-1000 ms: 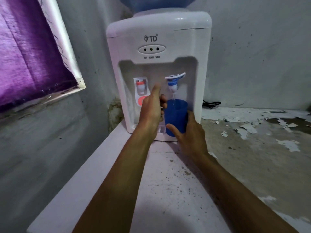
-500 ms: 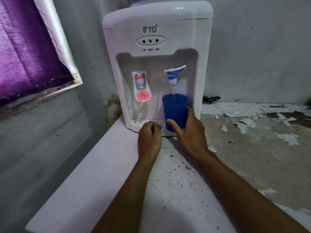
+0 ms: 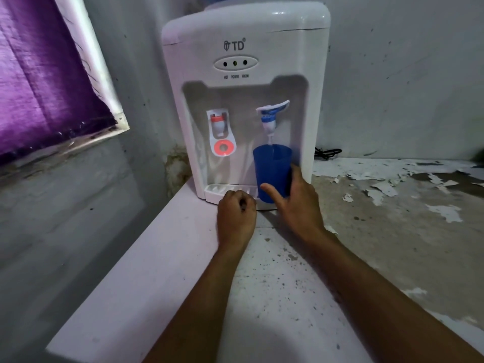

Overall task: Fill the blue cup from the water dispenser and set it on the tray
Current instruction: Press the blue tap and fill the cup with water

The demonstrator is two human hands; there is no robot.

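Note:
A white water dispenser [image 3: 243,30] stands on the counter against the back wall. The blue cup [image 3: 271,169] is upright on its drip tray [image 3: 213,189], directly under the blue tap [image 3: 269,116]. A thin stream of water runs from the tap into the cup. My right hand [image 3: 298,205] wraps the cup's lower right side, thumb across its front. My left hand [image 3: 235,218] rests as a closed fist on the counter in front of the drip tray, holding nothing. No serving tray is visible.
A red hot-water tap [image 3: 219,127] sits left of the blue one. The counter [image 3: 392,231] has peeling paint to the right. A black cable [image 3: 326,153] lies behind the dispenser. A window with purple curtain [image 3: 44,74] is on the left wall.
My left hand dropped from the blue tap down to the counter and closed into a fist. The right hand stayed on the cup, and water still runs.

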